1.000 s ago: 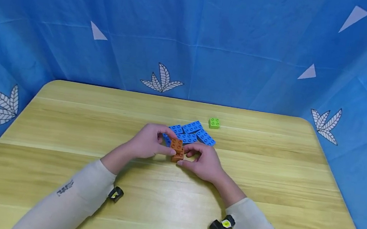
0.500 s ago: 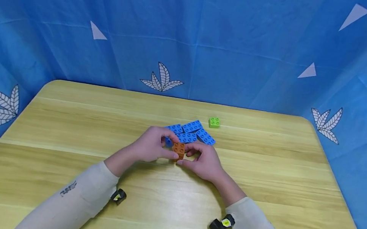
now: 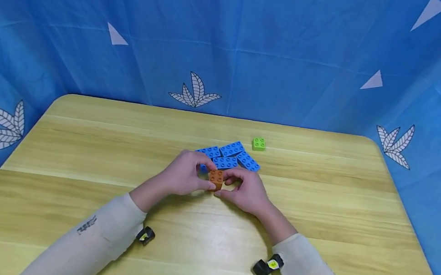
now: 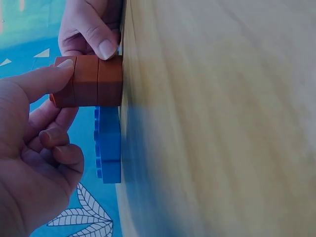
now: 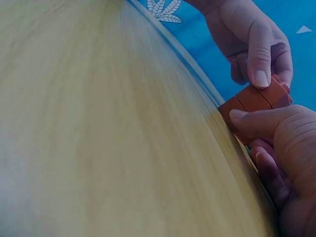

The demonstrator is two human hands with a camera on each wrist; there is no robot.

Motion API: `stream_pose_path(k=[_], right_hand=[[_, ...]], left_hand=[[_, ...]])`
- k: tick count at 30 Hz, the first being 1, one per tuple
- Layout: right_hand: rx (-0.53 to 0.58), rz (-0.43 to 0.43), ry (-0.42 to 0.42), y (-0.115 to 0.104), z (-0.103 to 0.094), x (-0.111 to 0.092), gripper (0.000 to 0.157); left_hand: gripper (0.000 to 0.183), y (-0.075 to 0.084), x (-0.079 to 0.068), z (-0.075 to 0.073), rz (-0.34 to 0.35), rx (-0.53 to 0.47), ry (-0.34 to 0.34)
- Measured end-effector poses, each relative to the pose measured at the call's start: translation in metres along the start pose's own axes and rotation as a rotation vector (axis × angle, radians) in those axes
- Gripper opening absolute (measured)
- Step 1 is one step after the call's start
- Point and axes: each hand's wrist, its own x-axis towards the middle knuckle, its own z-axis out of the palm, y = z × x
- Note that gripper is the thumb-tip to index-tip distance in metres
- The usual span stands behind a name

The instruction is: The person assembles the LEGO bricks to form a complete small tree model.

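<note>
A stack of three orange toy building bricks (image 3: 216, 177) stands upright on the table, studs on top; the left wrist view shows the bricks (image 4: 86, 81) lined up flush. My left hand (image 3: 185, 172) pinches the top brick between thumb and fingers. From the other side, my right hand (image 3: 249, 190) grips the lower part of the stack, its thumb (image 5: 252, 122) low on the near face. Just behind the hands lie several blue eight-stud bricks (image 3: 224, 162), one partly hidden by the left hand.
One green four-stud brick (image 3: 258, 144) sits behind and right of the blue ones. The wooden table (image 3: 321, 191) ends at a rounded back edge, with a blue patterned cloth (image 3: 288, 54) hanging behind. Each wrist wears a small black camera (image 3: 145, 235).
My left hand has shifted slightly right, bringing the top orange brick from an offset position into line over those below. The right hand keeps its grip, and the head view has tilted slightly.
</note>
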Motion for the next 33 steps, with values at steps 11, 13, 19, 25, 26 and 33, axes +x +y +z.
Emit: stream_pose_path(k=[11,13,19,25,26,33], right_hand=[[0.140,0.015,0.008,0.002,-0.007,-0.001,0.039],[0.180,0.008,0.018,0.004,-0.007,-0.002,0.039],[0.243,-0.022,0.055,0.002,-0.009,-0.006,0.039],[0.231,0.019,0.076,-0.025,-0.018,-0.011,0.035],[0.229,0.024,0.077,-0.029,-0.020,-0.012,0.034],[0.224,0.051,0.088,-0.033,-0.029,-0.018,0.035]], left_hand=[[0.034,-0.003,0.002,0.005,0.024,-0.021,0.019],[0.036,-0.003,0.003,0.006,0.020,-0.041,0.012],[0.041,-0.002,0.007,0.009,0.007,-0.082,-0.018],[0.033,-0.007,0.005,0.006,-0.069,-0.120,-0.043],[0.030,-0.008,0.004,0.005,-0.077,-0.124,-0.048],[0.024,-0.012,0.001,0.001,-0.063,-0.086,-0.136]])
